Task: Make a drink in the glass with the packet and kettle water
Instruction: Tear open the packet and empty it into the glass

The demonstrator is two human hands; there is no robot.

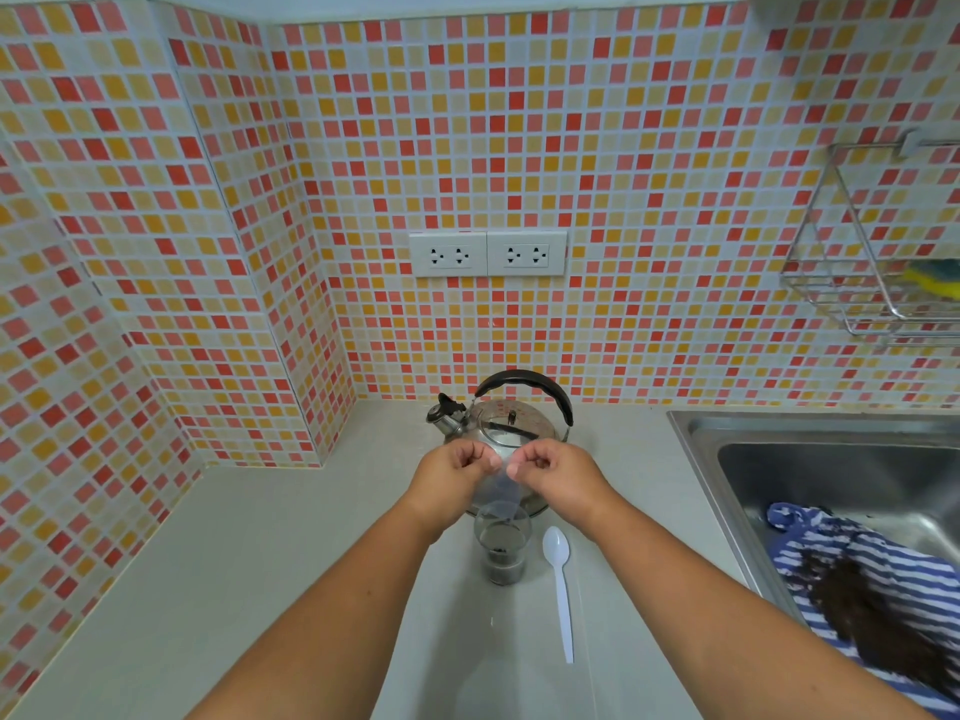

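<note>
A small clear glass [503, 550] stands on the counter with dark powder lying in its bottom. Directly above it hangs a clear plastic packet [501, 491], its lower end reaching the glass rim. My left hand [454, 472] and my right hand [553, 472] each pinch a top corner of the packet. Behind my hands sits a steel kettle [506, 423] with a black handle, its spout pointing left. A white plastic spoon [560, 584] lies on the counter just right of the glass.
A steel sink [810, 459] lies to the right, holding a blue-and-white striped cloth [883, 574] stained with dark grounds. A wire rack [857, 283] with a sponge hangs on the tiled wall. Two wall sockets [487, 253] sit above the kettle.
</note>
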